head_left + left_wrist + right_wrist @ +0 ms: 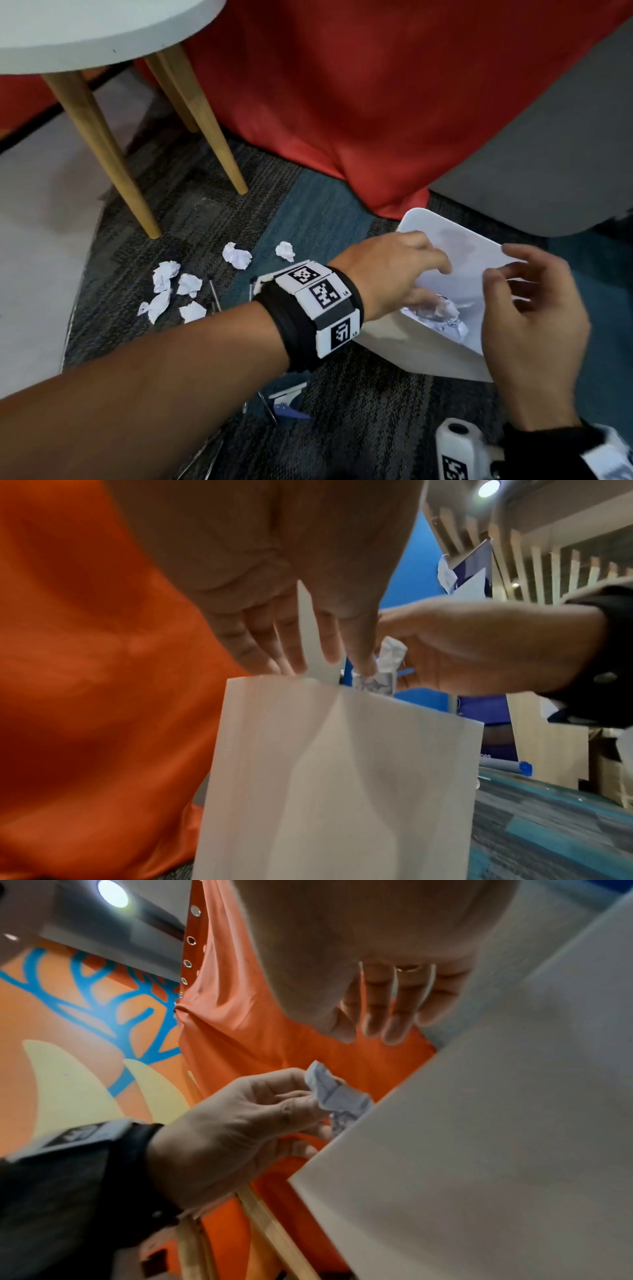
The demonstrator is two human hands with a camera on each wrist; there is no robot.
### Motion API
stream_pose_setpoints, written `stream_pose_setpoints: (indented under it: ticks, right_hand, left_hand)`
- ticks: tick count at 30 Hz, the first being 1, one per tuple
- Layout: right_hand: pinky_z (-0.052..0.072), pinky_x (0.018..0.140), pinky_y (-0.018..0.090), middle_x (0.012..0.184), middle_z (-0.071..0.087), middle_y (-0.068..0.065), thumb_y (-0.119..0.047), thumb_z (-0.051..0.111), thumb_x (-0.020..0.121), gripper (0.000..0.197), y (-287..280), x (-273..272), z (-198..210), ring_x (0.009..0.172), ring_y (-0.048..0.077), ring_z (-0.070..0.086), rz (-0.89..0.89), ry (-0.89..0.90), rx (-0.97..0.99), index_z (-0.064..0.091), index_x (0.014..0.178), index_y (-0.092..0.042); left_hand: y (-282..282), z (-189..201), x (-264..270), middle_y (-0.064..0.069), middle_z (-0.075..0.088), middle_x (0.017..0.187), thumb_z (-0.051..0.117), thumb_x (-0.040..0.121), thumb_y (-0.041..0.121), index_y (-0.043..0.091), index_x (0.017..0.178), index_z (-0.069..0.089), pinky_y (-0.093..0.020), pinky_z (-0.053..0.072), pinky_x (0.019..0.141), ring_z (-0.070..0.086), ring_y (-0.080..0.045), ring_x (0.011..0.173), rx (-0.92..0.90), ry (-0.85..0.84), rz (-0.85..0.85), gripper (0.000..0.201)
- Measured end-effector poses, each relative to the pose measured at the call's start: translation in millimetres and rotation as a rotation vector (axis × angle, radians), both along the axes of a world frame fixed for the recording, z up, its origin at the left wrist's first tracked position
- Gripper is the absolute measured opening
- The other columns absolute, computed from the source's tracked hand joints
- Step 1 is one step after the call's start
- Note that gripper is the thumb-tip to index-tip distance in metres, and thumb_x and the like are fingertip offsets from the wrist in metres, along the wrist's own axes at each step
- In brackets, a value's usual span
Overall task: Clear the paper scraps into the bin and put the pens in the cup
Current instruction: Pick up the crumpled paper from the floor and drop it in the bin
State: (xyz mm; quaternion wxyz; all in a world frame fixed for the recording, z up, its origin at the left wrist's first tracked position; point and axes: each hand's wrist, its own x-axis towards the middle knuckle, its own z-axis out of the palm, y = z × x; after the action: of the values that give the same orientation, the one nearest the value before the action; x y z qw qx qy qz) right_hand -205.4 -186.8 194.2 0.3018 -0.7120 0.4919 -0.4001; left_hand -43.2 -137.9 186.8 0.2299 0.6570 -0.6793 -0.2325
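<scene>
My left hand (387, 274) pinches a crumpled scrap (329, 1093) over the tilted bin (428, 356); right hand (534, 322) loose, empty beside the rim. Bin could tip, spilling paper. More scraps (178, 291) and pens (214, 294) on the carpet.

The left forearm reaches from the near left toward the right, a marker band on its wrist; the left grip (394, 274) has curled fingers pinching. The right grip (534, 318) hovers just right of it, fingers loosely spread, holding nothing.
</scene>
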Motion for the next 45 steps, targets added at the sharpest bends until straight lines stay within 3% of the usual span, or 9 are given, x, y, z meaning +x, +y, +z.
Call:
stream_pose_setpoints:
  ticks: [5,11,14,16,20,25,31,40,45]
  right_hand:
    - [0.041,0.064,0.017,0.081,0.06,-0.004,-0.002,0.059,0.089,0.022,17,24,2,0.068,0.007,0.052,0.116,-0.098,-0.114,0.061,0.101,-0.02]
    - [0.04,0.063,0.016,0.078,0.059,-0.008,-0.002,0.06,0.089,0.025,14,39,-5,0.065,0.009,0.053,0.139,-0.118,-0.099,0.062,0.099,-0.025]
    - [0.047,0.068,0.028,0.082,0.061,-0.007,-0.004,0.06,0.09,0.029,15,43,-6,0.071,0.023,0.058,0.146,-0.13,-0.103,0.06,0.097,-0.032]
    - [0.049,0.07,0.034,0.084,0.061,-0.006,-0.002,0.06,0.091,0.032,18,48,-4,0.074,0.022,0.06,0.179,-0.161,-0.124,0.058,0.096,-0.034]
    - [0.047,0.067,0.023,0.081,0.06,-0.009,-0.003,0.059,0.087,0.023,37,71,-19,0.071,0.006,0.057,0.323,-0.239,-0.119,0.06,0.095,-0.025]
    - [0.04,0.067,0.015,0.08,0.056,-0.005,-0.008,0.059,0.084,0.011,70,116,-53,0.071,0.002,0.05,0.59,-0.131,-0.171,0.067,0.089,-0.012]
    - [0.047,0.066,0.031,0.085,0.058,-0.008,-0.013,0.057,0.081,0.012,68,176,-49,0.075,0.011,0.056,0.577,-0.05,-0.147,0.065,0.088,-0.019]
    - [0.044,0.07,0.024,0.081,0.062,-0.003,-0.005,0.059,0.083,0.013,54,149,-44,0.072,0.013,0.055,0.45,-0.066,-0.167,0.067,0.087,-0.015]
    - [0.04,0.078,0.017,0.086,0.06,-0.007,-0.004,0.061,0.086,0.014,59,118,-27,0.081,0.006,0.057,0.576,-0.074,-0.272,0.067,0.089,-0.017]
  left_hand:
    - [10,-9,17,0.002,0.059,0.102,0.066,0.085,0.037,0.021,0.104,0.067,-0.035,0.042,0.088,0.047,-0.017,0.098,-0.036,-0.058,0.04,0.024]
    - [11,-14,17,0.012,0.062,0.108,0.051,0.095,0.036,0.037,0.117,0.064,-0.032,0.028,0.09,0.044,-0.014,0.111,-0.062,-0.244,-0.033,0.026]
    - [10,-14,20,0.011,0.063,0.108,0.05,0.095,0.031,0.035,0.119,0.064,-0.03,0.024,0.083,0.046,-0.015,0.107,-0.159,-0.175,0.004,0.027]
    - [13,-18,33,0.007,0.064,0.1,0.055,0.091,0.025,0.029,0.11,0.069,-0.028,0.022,0.078,0.05,-0.017,0.098,-0.228,-0.079,0.073,0.024]
    - [25,-41,84,0.005,0.061,0.092,0.054,0.084,0.02,0.027,0.101,0.071,-0.036,0.042,0.087,0.055,-0.018,0.093,-0.138,-0.062,0.203,0.025]
    - [49,-81,148,0.012,0.051,0.089,0.054,0.086,0.016,0.03,0.098,0.068,-0.036,0.047,0.088,0.058,-0.019,0.098,0.138,-0.161,0.391,0.023]
    - [86,-126,170,0.003,0.055,0.093,0.054,0.087,0.015,0.031,0.088,0.058,-0.031,0.046,0.081,0.059,-0.025,0.096,0.339,-0.153,0.505,0.016]
    - [110,-153,155,0.005,0.06,0.104,0.051,0.089,0.015,0.03,0.106,0.067,-0.026,0.043,0.087,0.058,-0.018,0.101,0.362,-0.108,0.539,0.027]
    - [102,-153,151,0.006,0.059,0.105,0.05,0.09,0.017,0.032,0.105,0.066,-0.025,0.043,0.085,0.059,-0.017,0.097,0.377,-0.076,0.542,0.026]
